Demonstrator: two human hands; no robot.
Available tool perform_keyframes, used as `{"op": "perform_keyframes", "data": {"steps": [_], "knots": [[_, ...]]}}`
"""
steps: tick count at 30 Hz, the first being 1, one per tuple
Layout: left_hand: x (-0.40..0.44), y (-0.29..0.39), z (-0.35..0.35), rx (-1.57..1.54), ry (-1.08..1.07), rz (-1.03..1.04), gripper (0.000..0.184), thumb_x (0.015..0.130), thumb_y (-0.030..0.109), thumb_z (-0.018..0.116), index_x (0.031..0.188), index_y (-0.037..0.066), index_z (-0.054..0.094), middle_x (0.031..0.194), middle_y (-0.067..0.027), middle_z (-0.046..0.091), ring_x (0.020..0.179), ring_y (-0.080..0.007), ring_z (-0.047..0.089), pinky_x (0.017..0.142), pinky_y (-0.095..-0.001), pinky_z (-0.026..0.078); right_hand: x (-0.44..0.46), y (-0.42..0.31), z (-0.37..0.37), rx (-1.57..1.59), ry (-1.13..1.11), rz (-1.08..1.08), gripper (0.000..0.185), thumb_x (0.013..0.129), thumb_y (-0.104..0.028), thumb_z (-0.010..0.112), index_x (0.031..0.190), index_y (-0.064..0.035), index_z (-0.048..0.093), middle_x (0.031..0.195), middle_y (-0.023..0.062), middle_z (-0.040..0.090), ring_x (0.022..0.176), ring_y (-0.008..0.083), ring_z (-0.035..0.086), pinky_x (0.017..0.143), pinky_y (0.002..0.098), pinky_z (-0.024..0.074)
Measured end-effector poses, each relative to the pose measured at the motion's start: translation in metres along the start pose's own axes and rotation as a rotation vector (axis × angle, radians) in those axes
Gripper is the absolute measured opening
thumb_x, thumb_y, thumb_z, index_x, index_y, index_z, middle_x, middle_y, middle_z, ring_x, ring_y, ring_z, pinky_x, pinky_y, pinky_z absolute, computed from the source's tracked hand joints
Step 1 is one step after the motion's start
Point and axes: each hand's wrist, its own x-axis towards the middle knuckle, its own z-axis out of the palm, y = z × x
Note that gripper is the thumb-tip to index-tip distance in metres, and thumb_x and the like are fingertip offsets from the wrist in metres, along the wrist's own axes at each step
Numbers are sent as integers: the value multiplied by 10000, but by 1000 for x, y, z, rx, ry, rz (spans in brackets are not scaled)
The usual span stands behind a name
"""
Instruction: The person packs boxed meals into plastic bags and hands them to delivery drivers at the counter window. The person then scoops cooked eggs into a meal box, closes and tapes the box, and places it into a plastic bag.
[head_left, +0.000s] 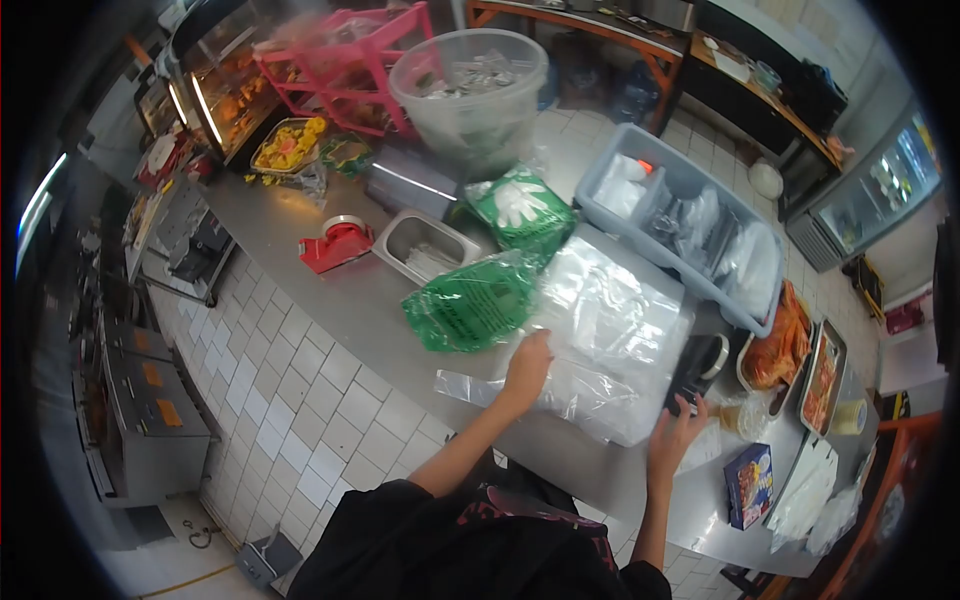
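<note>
My left hand [529, 372] is closed at the near edge of a stack of clear plastic bags [610, 300], its fingers pinched on a clear plastic bag [580, 392]. A strip of that plastic sticks out to the left of my wrist. My right hand [677, 437] has its fingers apart at the stack's right corner, by a black object with a silvery curved part [697, 368]; whether the fingertips touch it I cannot tell. A green printed plastic packet [472, 303] lies beyond my left hand, and another green packet with a white glove picture [522, 208] sits behind it.
On the steel table [300, 320] stand a metal pan [425, 245], a red tape dispenser [337, 245], a large translucent bucket [465, 110] and a blue-grey divided bin [680, 225]. To the right are roasted meat [780, 345], a food tray [822, 380] and a blue box [750, 485].
</note>
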Motion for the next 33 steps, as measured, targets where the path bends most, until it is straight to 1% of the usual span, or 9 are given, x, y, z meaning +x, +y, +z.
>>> {"op": "perform_keyframes", "data": {"steps": [2,6,8,11,17,20,22,28,33], "knots": [[6,-3,-22,135,-152,442,453,665,79,657,1093,82,508,1039,-157,481,960,-358,471,795,-416,412,31,-67,2,119,44,-152,228,767,-22,560,994,-40,539,1157,171,442,1145,354,400,982,486,257],[-31,30,-73,-12,-321,396,513,658,41,610,1132,198,493,1140,-199,417,920,-387,499,749,-465,437,103,-204,20,523,-154,-436,159,784,-9,548,943,-14,541,991,165,511,986,331,502,839,374,402],[-39,48,-117,-4,-778,22,598,739,202,629,1278,178,370,1201,-239,361,987,-405,487,824,-454,417,134,-270,56,681,-392,-592,162,776,-9,542,937,2,530,993,157,527,958,335,501,831,379,402],[-71,-40,-106,-218,-767,100,903,778,643,461,1381,46,150,1157,-280,423,1025,-385,490,917,-409,367,171,-359,184,460,-395,-1078,106,816,-120,510,864,-25,513,1031,123,538,947,278,480,766,374,403],[-59,-116,-125,-878,-1216,-733,701,867,495,448,1371,76,199,1349,-243,282,1201,-311,364,966,-362,323,200,-387,238,107,-491,-1008,89,824,-128,496,860,-47,501,911,55,583,883,255,476,727,396,386],[-52,-116,-158,-970,-1063,-516,674,872,515,415,1354,74,250,1305,-228,356,1193,-267,376,957,-351,333,201,-396,228,227,-171,-947,79,829,-122,491,879,-62,508,857,48,594,883,244,474,734,386,372],[-54,-114,-177,-583,-895,-149,744,824,630,380,1318,78,316,1010,-197,555,812,-150,574,672,-246,440,198,-394,231,180,-557,-994,101,830,-111,493,918,-68,517,869,53,598,873,241,472,743,375,359],[-31,-110,-223,90,-1082,22,574,778,572,532,1041,64,572,889,-142,589,729,-273,570,669,-341,441,198,-392,232,181,-461,-861,138,844,-107,490,972,-60,512,890,60,599,884,233,476,759,352,353],[-1,-118,-243,-220,-1280,-103,472,803,474,570,895,11,578,903,-91,591,823,-197,550,784,-289,423,192,-386,235,298,-516,-829,136,850,-90,479,978,-59,513,897,57,600,880,235,480,771,352,354]]}}
